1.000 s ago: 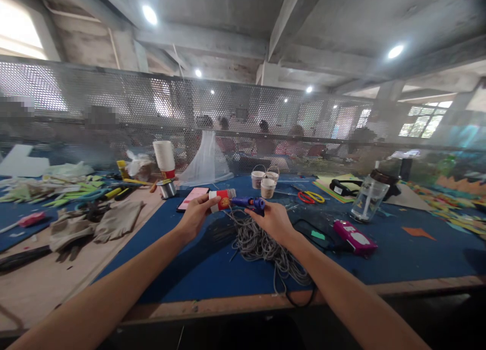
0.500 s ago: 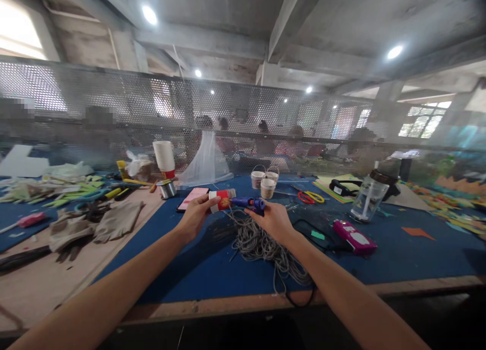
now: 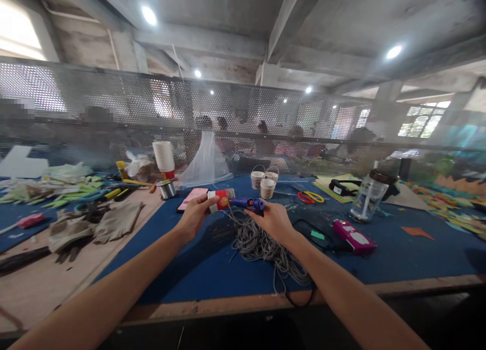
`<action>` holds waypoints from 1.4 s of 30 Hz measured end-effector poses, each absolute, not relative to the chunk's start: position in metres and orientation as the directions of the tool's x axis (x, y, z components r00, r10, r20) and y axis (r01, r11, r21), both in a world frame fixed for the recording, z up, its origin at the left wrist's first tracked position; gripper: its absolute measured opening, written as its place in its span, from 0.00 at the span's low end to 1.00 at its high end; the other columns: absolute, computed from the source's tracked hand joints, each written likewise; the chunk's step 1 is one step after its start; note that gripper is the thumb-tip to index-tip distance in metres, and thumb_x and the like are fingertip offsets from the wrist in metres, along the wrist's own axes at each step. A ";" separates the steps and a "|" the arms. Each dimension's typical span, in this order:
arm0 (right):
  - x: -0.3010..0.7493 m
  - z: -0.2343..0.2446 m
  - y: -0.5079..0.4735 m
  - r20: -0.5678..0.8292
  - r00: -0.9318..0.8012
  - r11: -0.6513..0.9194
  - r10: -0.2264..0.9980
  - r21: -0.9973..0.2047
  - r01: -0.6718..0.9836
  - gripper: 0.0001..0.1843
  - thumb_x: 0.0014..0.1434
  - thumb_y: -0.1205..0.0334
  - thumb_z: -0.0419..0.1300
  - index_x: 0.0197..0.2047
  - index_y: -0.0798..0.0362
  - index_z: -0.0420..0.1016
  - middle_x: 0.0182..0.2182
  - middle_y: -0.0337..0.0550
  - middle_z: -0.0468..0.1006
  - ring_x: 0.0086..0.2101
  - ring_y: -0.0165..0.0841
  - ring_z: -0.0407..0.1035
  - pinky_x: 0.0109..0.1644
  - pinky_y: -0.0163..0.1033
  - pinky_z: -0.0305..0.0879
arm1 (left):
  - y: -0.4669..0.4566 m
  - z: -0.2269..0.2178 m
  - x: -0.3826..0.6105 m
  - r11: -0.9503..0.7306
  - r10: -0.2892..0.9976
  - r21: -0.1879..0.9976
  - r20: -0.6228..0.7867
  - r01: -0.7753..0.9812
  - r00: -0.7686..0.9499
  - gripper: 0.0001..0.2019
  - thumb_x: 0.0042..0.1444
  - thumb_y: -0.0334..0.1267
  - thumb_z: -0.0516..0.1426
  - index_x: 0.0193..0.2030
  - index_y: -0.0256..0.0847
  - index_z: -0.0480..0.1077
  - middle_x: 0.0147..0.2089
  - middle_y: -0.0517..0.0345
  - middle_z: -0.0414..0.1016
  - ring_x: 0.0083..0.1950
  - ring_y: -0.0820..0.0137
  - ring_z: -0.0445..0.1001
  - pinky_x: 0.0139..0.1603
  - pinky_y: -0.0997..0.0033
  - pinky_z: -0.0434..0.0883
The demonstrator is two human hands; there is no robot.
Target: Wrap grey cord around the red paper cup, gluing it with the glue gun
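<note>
red-and-white paper cup (image 3: 221, 200) lies on its side in the air, its left end gripped by the closed fingers of the left hand (image 3: 195, 216). the right hand (image 3: 274, 221) has its fingers wrapped around a blue glue gun (image 3: 248, 203). the nozzle points to 9 o'clock at the cup's free end; whether it touches is unclear. both are held just above the blue tabletop (image 3: 398, 254), near its middle. a tangled pile of grey cord (image 3: 261, 243) sits at 6 o'clock under the hands. a pink-screened phone (image 3: 192, 198) lies at 9 o'clock of the cup. three small paper cups (image 3: 265, 183) stand at 1 o'clock of the gun. red-and-yellow scissors (image 3: 310, 196) lie at 2 o'clock of the right hand, and a magenta box (image 3: 354, 236) at 3 o'clock.
</note>
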State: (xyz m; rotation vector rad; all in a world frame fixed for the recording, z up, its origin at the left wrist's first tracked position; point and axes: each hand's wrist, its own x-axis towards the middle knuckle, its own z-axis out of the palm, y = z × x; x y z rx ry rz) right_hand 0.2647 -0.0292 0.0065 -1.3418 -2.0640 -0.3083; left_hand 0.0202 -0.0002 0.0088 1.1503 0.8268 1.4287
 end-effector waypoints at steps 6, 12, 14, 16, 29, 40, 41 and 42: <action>0.265 0.007 -0.030 0.612 -0.265 0.441 0.745 -0.154 0.884 0.20 0.65 0.41 0.58 0.40 0.50 0.77 0.29 0.43 0.82 0.30 0.38 0.76 0.30 0.35 0.53 | -0.002 0.012 0.020 -0.193 0.977 0.933 0.211 -0.303 0.027 0.13 0.46 0.39 0.70 0.38 0.36 0.80 0.37 0.51 0.83 0.36 0.67 0.78 0.42 0.67 0.73; 0.266 0.005 -0.028 0.608 -0.274 0.445 0.745 -0.146 0.884 0.21 0.65 0.40 0.57 0.39 0.51 0.76 0.29 0.44 0.81 0.30 0.38 0.76 0.31 0.35 0.53 | -0.001 0.011 0.020 -0.185 0.979 0.930 0.203 -0.317 0.025 0.14 0.44 0.39 0.71 0.37 0.37 0.80 0.36 0.54 0.83 0.35 0.69 0.77 0.40 0.70 0.72; 0.266 0.004 -0.027 0.607 -0.275 0.445 0.745 -0.146 0.883 0.22 0.65 0.40 0.57 0.39 0.51 0.76 0.29 0.44 0.81 0.30 0.38 0.76 0.31 0.34 0.53 | -0.001 0.011 0.019 -0.182 0.979 0.929 0.202 -0.321 0.027 0.14 0.44 0.40 0.71 0.37 0.37 0.80 0.36 0.54 0.83 0.35 0.69 0.76 0.39 0.71 0.72; 0.266 0.003 -0.027 0.609 -0.278 0.449 0.742 -0.144 0.882 0.22 0.66 0.40 0.57 0.40 0.51 0.76 0.29 0.43 0.81 0.30 0.37 0.76 0.31 0.34 0.52 | 0.000 0.010 0.019 -0.178 0.979 0.927 0.199 -0.331 0.032 0.14 0.44 0.40 0.71 0.37 0.37 0.80 0.36 0.54 0.83 0.34 0.69 0.76 0.39 0.71 0.72; 0.266 0.008 -0.031 0.584 -0.288 0.439 0.759 -0.134 0.888 0.19 0.65 0.42 0.58 0.39 0.51 0.75 0.29 0.43 0.82 0.31 0.38 0.76 0.30 0.35 0.51 | -0.003 0.014 0.020 -0.151 0.987 0.925 0.162 -0.349 0.002 0.16 0.42 0.39 0.72 0.37 0.36 0.78 0.34 0.55 0.82 0.32 0.69 0.76 0.37 0.70 0.71; 0.266 0.007 -0.030 0.582 -0.286 0.435 0.761 -0.131 0.891 0.20 0.65 0.42 0.58 0.41 0.51 0.75 0.30 0.44 0.82 0.31 0.38 0.76 0.31 0.34 0.51 | -0.001 0.012 0.020 -0.128 0.988 0.928 0.150 -0.350 0.036 0.14 0.45 0.39 0.70 0.38 0.36 0.78 0.36 0.53 0.83 0.33 0.69 0.77 0.37 0.71 0.72; 0.266 0.007 -0.031 0.584 -0.288 0.439 0.759 -0.132 0.889 0.20 0.65 0.42 0.58 0.41 0.51 0.75 0.29 0.44 0.82 0.31 0.38 0.76 0.31 0.34 0.52 | -0.001 0.011 0.020 -0.123 0.989 0.932 0.146 -0.342 0.040 0.14 0.45 0.39 0.70 0.38 0.35 0.78 0.36 0.53 0.83 0.33 0.69 0.77 0.37 0.71 0.72; 0.266 0.007 -0.031 0.585 -0.288 0.441 0.758 -0.133 0.888 0.20 0.66 0.41 0.57 0.41 0.51 0.75 0.29 0.44 0.81 0.31 0.38 0.76 0.31 0.34 0.52 | 0.000 0.011 0.020 -0.120 0.989 0.935 0.141 -0.333 0.042 0.14 0.46 0.39 0.70 0.38 0.35 0.79 0.37 0.52 0.83 0.34 0.69 0.77 0.38 0.71 0.72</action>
